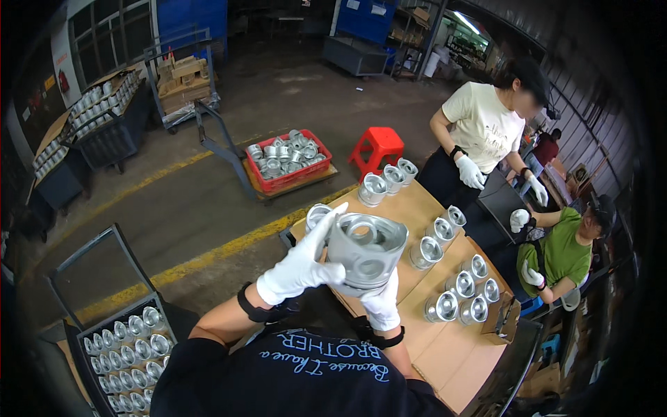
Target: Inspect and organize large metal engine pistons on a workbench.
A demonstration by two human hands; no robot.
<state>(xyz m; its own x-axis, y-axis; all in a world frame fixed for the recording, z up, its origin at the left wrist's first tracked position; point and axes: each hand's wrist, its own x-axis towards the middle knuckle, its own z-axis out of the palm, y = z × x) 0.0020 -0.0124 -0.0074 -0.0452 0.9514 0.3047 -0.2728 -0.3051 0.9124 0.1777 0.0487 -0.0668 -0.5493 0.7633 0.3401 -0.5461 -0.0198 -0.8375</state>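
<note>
Head cam's got a big silver piston [368,254] front and center, held up in front of the chest, over the near edge of the counter [455,354]. Left hand [299,267], white glove, has its grip wrapped round the piston's left side, thumb in front. Right hand [383,304] is against the bottom right of it, fingers mostly hidden, so can't tell how tight that grip is. More pistons stand in clusters on the cardboard-topped counter, five of them near a small box [499,321]. Past the counter there's a red crate [295,182] full of them, beside a red stool [381,142]. Two gloved co-workers are off to the right.
</note>
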